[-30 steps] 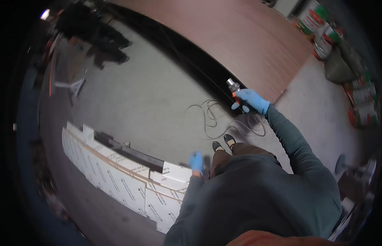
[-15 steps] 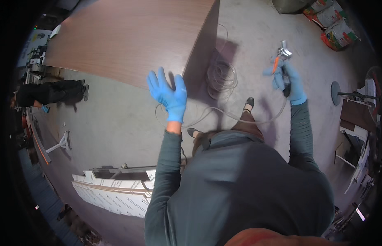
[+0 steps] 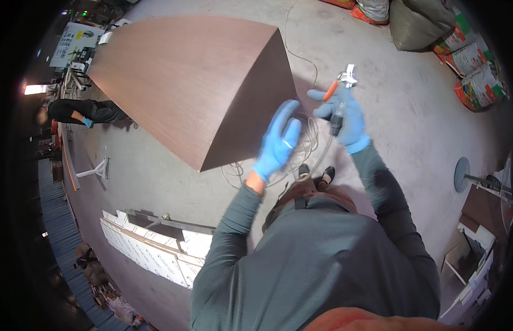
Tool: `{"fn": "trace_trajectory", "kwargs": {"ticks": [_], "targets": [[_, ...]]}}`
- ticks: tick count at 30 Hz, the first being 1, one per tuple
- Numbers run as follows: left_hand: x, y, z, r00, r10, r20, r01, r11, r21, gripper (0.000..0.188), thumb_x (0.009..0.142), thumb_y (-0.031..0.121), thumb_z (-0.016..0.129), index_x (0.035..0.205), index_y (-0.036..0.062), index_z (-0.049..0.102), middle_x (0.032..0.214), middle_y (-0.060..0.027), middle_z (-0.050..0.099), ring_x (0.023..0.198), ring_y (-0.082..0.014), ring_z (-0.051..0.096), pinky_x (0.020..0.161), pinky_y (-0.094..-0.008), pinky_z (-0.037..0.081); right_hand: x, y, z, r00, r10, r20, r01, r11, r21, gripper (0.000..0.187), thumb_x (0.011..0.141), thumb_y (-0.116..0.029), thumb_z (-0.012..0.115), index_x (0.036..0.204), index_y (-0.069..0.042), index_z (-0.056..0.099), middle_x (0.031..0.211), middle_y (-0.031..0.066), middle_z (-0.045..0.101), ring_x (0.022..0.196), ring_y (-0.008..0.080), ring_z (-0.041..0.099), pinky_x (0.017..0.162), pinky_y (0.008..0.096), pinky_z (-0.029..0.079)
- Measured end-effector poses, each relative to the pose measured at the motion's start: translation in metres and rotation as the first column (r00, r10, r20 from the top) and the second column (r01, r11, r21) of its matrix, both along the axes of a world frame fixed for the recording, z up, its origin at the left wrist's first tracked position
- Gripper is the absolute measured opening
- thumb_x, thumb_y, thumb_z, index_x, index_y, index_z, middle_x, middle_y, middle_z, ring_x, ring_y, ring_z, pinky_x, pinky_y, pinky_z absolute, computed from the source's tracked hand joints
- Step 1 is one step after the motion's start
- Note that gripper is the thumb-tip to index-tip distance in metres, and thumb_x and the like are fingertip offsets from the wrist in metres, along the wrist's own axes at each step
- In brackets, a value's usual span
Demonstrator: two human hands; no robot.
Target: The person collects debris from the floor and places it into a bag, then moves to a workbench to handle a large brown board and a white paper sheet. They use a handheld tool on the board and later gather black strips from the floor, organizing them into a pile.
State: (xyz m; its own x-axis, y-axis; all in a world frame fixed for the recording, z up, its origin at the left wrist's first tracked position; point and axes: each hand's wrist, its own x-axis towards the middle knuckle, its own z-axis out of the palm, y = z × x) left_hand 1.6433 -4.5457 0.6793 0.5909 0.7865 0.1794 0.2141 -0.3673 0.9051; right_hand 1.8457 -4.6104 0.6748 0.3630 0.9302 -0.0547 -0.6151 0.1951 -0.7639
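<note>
My right hand (image 3: 344, 118), in a blue glove, is shut on an air blow gun (image 3: 340, 88) with an orange trigger and a metal nozzle, held upright in front of me. Its thin hose (image 3: 306, 146) hangs down to a loose coil on the concrete floor by my shoes. My left hand (image 3: 278, 140), also gloved in blue, is open with fingers together, raised just left of the gun and near the corner of a large brown wood-grain board (image 3: 195, 77). It holds nothing.
Stacked white panels (image 3: 151, 248) lie on the floor at lower left. Filled sacks (image 3: 460, 49) sit at upper right. A person in dark clothes (image 3: 85, 110) bends over at far left. A round stand base (image 3: 463, 174) and white furniture parts stand at right.
The view has swung so the brown board fills the upper left. My left hand has moved right, close to the blow gun, and my right hand has come in toward the middle.
</note>
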Motion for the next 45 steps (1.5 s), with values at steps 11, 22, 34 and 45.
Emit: {"fn": "trace_trajectory", "kwargs": {"ticks": [11, 22, 34, 45], "targets": [[0.012, 0.093, 0.029, 0.887, 0.454, 0.08, -0.253, 0.624, -0.739, 0.033, 0.1, 0.032, 0.065, 0.113, 0.0014, 0.067, 0.074, -0.004, 0.069, 0.05, -0.0066, 0.052, 0.045, -0.0202, 0.038, -0.018, 0.172, -0.004, 0.718, 0.44, 0.54, -0.343, 0.898, -0.276, 0.054, 0.104, -0.039, 0.057, 0.138, 0.003, 0.054, 0.117, 0.0128, 0.068, 0.108, 0.0184, 0.065, 0.098, 0.0318, 0.051], [0.02, 0.263, -0.044, 0.343, 0.892, -0.294, -0.93, 0.279, -0.24, 0.038, 0.097, 0.039, 0.066, 0.092, 0.0024, 0.06, 0.068, -0.0075, 0.066, 0.048, -0.0108, 0.056, 0.043, -0.028, 0.045, 0.244, 0.17, -0.185, 0.843, 0.481, 0.242, -0.231, 0.73, -0.643, 0.046, 0.105, -0.037, 0.053, 0.131, 0.001, 0.059, 0.117, 0.0162, 0.071, 0.108, 0.0244, 0.068, 0.096, 0.0376, 0.051], [0.103, 0.347, -0.067, -0.345, 0.738, -0.58, -0.877, -0.033, 0.479, 0.052, 0.096, 0.054, 0.057, 0.094, 0.0037, 0.066, 0.09, -0.0214, 0.071, 0.083, -0.0428, 0.068, 0.073, -0.0532, 0.051, 0.54, 0.396, -0.24, 0.693, 0.609, 0.385, -0.033, 0.56, -0.828, 0.037, 0.101, -0.033, 0.059, 0.106, 0.003, 0.067, 0.094, 0.008, 0.069, 0.084, 0.0157, 0.063, 0.076, 0.032, 0.051], [0.094, 0.372, -0.07, -0.42, 0.683, -0.597, -0.852, -0.069, 0.519, 0.04, 0.095, 0.044, 0.062, 0.088, 0.0047, 0.061, 0.079, -0.0194, 0.067, 0.072, -0.0396, 0.065, 0.063, -0.0513, 0.048, 0.329, 0.755, -0.19, -0.123, 0.856, 0.503, -0.569, 0.354, -0.742, 0.053, 0.101, -0.039, 0.057, 0.132, 0.004, 0.06, 0.125, 0.0179, 0.069, 0.116, 0.0279, 0.065, 0.102, 0.0374, 0.048]]}}
